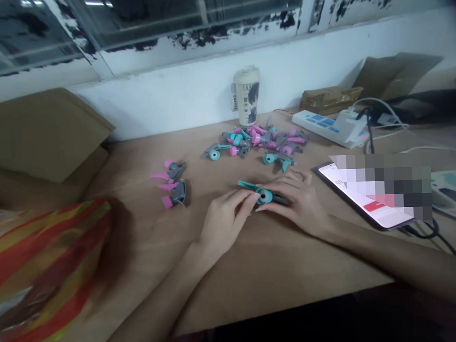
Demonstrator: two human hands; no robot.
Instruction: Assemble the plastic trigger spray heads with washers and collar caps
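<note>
While the left hand [224, 218] pinches the teal sprayer head [264, 195], the right hand [302, 204] curls closed over its body. Two pink sprayer heads [174, 185] lie nearby.

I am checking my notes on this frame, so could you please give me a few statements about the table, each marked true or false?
1. The left hand and right hand both hold one teal and grey trigger piece on the table. True.
2. The two separate pieces left of the hands have teal triggers. False: their triggers are pink.
3. The cup stands behind the pile of pieces, by the wall. True.
4. The phone lies left of the hands. False: it lies to their right.
5. The power strip has nothing plugged in. False: a white plug with cables sits in it.
</note>
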